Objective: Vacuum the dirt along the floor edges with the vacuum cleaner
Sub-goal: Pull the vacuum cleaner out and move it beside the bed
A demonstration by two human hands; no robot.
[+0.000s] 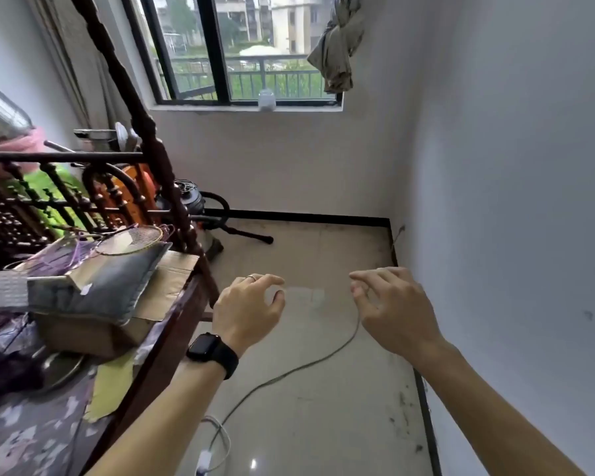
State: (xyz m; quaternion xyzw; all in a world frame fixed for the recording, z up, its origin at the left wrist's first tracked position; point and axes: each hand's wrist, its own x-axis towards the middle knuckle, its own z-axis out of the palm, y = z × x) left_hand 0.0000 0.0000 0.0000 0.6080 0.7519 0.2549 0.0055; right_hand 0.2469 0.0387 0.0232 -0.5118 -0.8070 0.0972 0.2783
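On the left, a dark wooden bed [177, 305] is carrying a grey cushion [110, 286], a cardboard box [174, 269] and a badminton racket [134, 238]. Past its corner post, the vacuum cleaner [189, 200] is standing on the floor [306, 424] in the far left corner under the window [241, 49], partly hidden by the post. It is sitting well apart from both hands, beyond and to the left of the fingertips. Its hose [224, 204] is looping up and over beside the body, and its dark tube [248, 234] is lying flat on the floor. The tube's long axis is running from left to right along the far wall, angling slightly nearer, with its free end pointing toward the right wall.

The left hand [248, 310], wearing a black watch [211, 349], is hovering over the floor with its fingers [272, 280] loosely curled and holding nothing. A grey cord [289, 371] is trailing across the floor from the bottom of the view up toward the right hand. The right hand [392, 307] is hovering level with the left, fingers likewise relaxed and gripping nothing. Further right, dark specks of dirt [403, 410] are lying along the floor edge by the black skirting [426, 424] of the right wall.
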